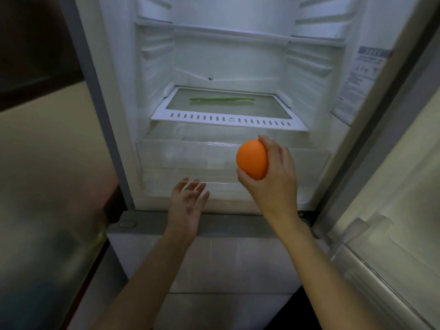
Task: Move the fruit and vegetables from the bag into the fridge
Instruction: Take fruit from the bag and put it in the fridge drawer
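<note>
In front of the drawer [233, 160], at five o'clock from the shelf [228, 120]: an orange [252, 159], grasped by the right hand [273, 172]. Left hand [188, 206] at eight o'clock, fingers spread, holding nothing. On the shelf already, one green stalk [221, 99] (bag unseen, so remainder unknown). Sticker [359, 79] at two o'clock, print unreadable.

Fridge [238, 55] liner: white moulded plastic, smooth, faintly glossy. Shelf [228, 120] inside it: clear glass pane in a white plastic frame. Drawer [190, 160] below shelf: transparent glossy plastic. Orange [252, 159] in front of drawer: smooth, matt skin. Door bin [381, 246] right of drawer: clear plastic.
</note>
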The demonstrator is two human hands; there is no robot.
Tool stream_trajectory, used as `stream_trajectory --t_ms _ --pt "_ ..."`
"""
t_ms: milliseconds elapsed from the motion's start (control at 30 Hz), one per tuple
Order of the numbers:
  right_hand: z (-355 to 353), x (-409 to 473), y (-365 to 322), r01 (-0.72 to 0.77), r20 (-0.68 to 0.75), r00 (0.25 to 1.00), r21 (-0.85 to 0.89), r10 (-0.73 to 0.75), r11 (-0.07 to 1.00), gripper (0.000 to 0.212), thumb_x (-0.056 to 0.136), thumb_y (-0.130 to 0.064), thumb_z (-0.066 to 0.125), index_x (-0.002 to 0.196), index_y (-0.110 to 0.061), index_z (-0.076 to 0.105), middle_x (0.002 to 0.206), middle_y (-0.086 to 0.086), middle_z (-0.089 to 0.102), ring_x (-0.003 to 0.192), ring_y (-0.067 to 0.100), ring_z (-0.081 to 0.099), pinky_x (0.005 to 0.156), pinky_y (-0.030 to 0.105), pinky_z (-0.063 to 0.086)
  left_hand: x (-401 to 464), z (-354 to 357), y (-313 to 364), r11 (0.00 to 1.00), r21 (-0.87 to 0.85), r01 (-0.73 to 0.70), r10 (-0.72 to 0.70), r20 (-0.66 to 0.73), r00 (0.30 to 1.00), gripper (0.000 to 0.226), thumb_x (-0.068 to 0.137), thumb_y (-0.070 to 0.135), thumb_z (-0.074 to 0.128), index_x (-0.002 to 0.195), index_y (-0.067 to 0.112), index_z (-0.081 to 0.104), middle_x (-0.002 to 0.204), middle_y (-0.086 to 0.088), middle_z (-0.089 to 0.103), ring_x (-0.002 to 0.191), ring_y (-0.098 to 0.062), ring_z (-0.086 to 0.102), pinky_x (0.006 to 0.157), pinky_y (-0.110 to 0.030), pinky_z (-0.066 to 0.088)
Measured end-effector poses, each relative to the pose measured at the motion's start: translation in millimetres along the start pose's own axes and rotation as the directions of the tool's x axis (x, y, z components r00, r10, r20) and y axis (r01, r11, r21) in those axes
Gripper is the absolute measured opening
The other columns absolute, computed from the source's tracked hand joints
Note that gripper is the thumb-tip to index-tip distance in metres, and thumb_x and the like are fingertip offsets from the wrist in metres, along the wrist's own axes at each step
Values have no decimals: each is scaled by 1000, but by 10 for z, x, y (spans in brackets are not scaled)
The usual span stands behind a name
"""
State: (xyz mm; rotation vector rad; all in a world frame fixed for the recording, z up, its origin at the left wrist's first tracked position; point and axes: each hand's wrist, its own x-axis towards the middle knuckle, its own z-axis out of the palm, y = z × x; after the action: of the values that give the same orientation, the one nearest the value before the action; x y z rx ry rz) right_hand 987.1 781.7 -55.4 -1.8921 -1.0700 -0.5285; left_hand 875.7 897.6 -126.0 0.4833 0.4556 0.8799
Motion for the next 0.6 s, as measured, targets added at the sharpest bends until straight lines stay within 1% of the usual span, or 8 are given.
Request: stream_trajectory --t_ms 67,100,133,200,333,433,500,600 --pt "-9 10 -37 12 -7 1000 14 -12 1000 73 72 -36 75 135 -24 40 133 4 45 113 22 47 82 29 39 -51 -25 45 958 286 -15 18 -7 1000 35 93 -6 40 122 11 48 117 -12 56 109 -26 58 92 -39 49" --pt "-11 19 -55 18 -10 1000 21 -18 1000 73 73 -37 75 135 -24 40 133 4 45 113 22 47 81 29 40 -88 -44 76 873 485 -56 59 10 998 34 93 -3 42 123 13 48 122 -11 55 109 -24 57 93 -37 49" --pt "-12 33 -74 21 -12 1000 28 -21 999 72 73 -37 75 135 -24 40 133 4 44 113 22 47 81 28 40 -130 -75 109 741 659 -130 119 61 991 34 93 -1 44 122 16 49 125 -8 55 110 -20 57 92 -33 48" --pt "-11 74 -116 23 -16 1000 37 -23 999 73 73 -36 75 136 -24 40 134 4 44 114 21 47 81 28 39 -219 -124 194 424 848 -317 245 229 942 36 92 1 46 123 19 53 128 -2 54 111 -13 54 88 -23 45" --pt "29 182 -230 42 -33 999 78 -40 996 74 74 -34 76 137 -23 40 137 5 43 117 22 45 82 27 39 -374 -75 473 -192 806 -559 423 582 694 38 86 -2 54 121 12 58 119 -3 57 107 -14 52 89 -17 36" --pt "61 277 -308 81 -35 996 96 -78 992 73 74 -33 76 136 -22 40 137 4 43 117 23 45 82 28 39 -407 50 708 -474 694 -542 435 720 541 40 79 -3 60 119 6 60 118 -10 59 108 -24 55 91 -26 41" --pt "75 370 -337 109 -37 994 94 -106 990 72 74 -33 76 135 -22 40 135 3 44 115 21 46 80 27 39 -357 119 829 -602 631 -490 393 768 506 45 78 1 62 123 4 57 126 -18 56 116 -33 52 97 -42 43" --pt "112 581 -355 128 -25 992 64 -127 990 72 73 -33 76 135 -22 40 132 3 45 112 21 47 79 28 39 -226 196 935 -742 550 -383 278 772 571 55 85 17 61 137 7 44 141 -22 43 132 -38 39 106 -56 35"
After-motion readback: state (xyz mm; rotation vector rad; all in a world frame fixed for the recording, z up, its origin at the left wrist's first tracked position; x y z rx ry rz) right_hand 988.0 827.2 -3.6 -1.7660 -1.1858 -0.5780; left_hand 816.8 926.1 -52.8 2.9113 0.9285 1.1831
